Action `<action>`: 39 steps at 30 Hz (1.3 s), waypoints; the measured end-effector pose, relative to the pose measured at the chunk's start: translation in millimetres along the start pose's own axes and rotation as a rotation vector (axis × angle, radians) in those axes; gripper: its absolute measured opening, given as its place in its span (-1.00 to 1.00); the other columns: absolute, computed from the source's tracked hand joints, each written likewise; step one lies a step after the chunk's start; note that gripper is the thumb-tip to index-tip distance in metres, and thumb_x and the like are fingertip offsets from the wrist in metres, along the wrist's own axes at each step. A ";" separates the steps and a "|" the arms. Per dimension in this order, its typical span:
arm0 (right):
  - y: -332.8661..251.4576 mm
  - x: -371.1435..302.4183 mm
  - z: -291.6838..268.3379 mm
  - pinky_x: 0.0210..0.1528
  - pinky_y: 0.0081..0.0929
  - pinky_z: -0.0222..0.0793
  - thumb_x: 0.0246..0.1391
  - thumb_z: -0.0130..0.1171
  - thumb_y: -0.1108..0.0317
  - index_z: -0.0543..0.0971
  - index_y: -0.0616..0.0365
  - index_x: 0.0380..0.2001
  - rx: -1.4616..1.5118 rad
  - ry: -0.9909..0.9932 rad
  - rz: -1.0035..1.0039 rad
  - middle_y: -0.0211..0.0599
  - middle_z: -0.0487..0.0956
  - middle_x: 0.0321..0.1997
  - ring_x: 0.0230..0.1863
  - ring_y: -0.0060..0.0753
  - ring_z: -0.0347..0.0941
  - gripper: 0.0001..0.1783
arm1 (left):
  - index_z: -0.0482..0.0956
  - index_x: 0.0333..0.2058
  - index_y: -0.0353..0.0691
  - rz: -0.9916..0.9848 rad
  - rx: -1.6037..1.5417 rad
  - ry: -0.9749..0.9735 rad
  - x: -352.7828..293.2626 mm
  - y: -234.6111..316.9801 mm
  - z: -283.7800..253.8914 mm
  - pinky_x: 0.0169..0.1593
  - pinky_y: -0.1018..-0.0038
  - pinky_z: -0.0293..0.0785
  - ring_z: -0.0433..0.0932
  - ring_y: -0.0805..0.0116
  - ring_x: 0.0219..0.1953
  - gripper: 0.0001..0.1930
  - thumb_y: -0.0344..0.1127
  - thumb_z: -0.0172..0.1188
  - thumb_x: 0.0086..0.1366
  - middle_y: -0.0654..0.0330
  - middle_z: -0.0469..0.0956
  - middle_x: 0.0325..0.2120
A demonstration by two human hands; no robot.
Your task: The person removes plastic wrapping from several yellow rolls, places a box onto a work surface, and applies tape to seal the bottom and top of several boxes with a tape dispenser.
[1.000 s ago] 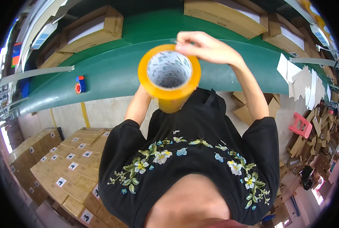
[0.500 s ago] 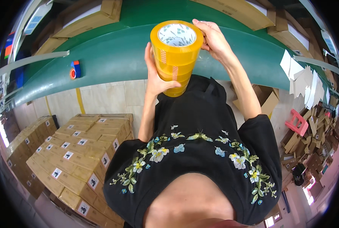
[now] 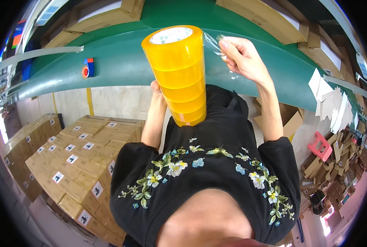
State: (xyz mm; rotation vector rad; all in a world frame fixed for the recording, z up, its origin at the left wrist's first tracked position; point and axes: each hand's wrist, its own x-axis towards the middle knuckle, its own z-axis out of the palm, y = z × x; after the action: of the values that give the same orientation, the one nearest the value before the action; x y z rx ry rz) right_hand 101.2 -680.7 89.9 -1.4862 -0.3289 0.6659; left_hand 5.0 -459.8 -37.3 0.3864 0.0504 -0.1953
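Observation:
A tall stack of yellow packing tape rolls [image 3: 177, 78] stands tilted in front of my body, the white inner core of its top roll showing. My left hand [image 3: 156, 88] supports the stack from its left side; most of the fingers are hidden behind the rolls. To the right of the top roll, my right hand [image 3: 243, 57] pinches a crumpled strip of clear plastic film [image 3: 212, 43]. That film stretches from the top roll's right edge to my fingertips.
Ahead lies a green work table [image 3: 121, 61] with a red-and-blue tape dispenser [image 3: 88, 68] at its left. Open cartons [image 3: 269, 20] line the far side. Stacked sealed cartons [image 3: 84, 152] stand on the left floor; a pink stool [image 3: 320, 146] and flattened cardboard [image 3: 335, 164] lie right.
My right hand has pulled away from the top roll, drawing clear film out to the right. The tape stack has turned, shifted slightly left and lower, and my left thumb no longer shows across its front.

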 end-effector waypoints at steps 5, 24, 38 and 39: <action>33.8 -14.5 -1.1 -0.68 -0.73 0.07 0.13 0.07 0.29 0.33 0.16 -0.76 0.028 0.046 0.105 -0.47 0.43 -0.64 -0.71 -0.79 0.19 -0.59 | 0.16 0.17 -0.20 0.074 0.020 -0.135 26.2 -21.6 -0.3 0.03 0.11 0.38 0.43 -0.02 -0.04 -0.05 0.27 0.24 -0.10 -0.12 0.36 0.00; 40.5 39.8 -2.6 -0.66 -0.67 -0.19 0.08 -0.18 0.33 0.42 0.22 -0.46 0.420 0.060 0.004 -0.60 0.11 -0.69 -0.69 -0.70 -0.10 -0.78 | 0.19 0.14 -0.25 -0.135 0.153 -0.061 56.5 -4.5 -23.4 -0.15 0.14 0.51 0.50 0.00 -0.14 0.06 0.42 0.22 -0.20 -0.03 0.39 -0.02; 47.0 26.5 22.5 -0.66 -0.72 -0.03 0.13 0.07 0.23 0.25 0.08 -0.73 0.059 0.112 -0.033 -0.67 0.20 -0.77 -0.70 -0.84 0.06 -0.59 | 0.26 0.10 -0.25 0.033 0.223 0.223 48.0 1.6 -23.4 0.10 0.31 0.33 0.38 0.18 0.06 -0.17 0.19 0.24 -0.04 0.02 0.35 0.05; 50.5 23.2 24.5 -0.67 -0.70 -0.02 0.14 0.05 0.28 0.23 0.07 -0.74 0.027 0.108 -0.040 -0.66 0.22 -0.77 -0.70 -0.84 0.07 -0.60 | 0.23 0.12 -0.25 0.011 0.222 0.256 46.7 1.9 -21.1 0.12 0.33 0.30 0.35 0.22 0.08 -0.11 0.21 0.29 -0.08 0.05 0.33 0.07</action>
State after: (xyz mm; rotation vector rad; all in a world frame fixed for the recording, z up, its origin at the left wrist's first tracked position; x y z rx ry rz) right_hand 94.4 -649.6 38.1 -1.4798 -0.2653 0.5536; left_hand 50.9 -458.4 -60.1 0.6312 0.2806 -0.1399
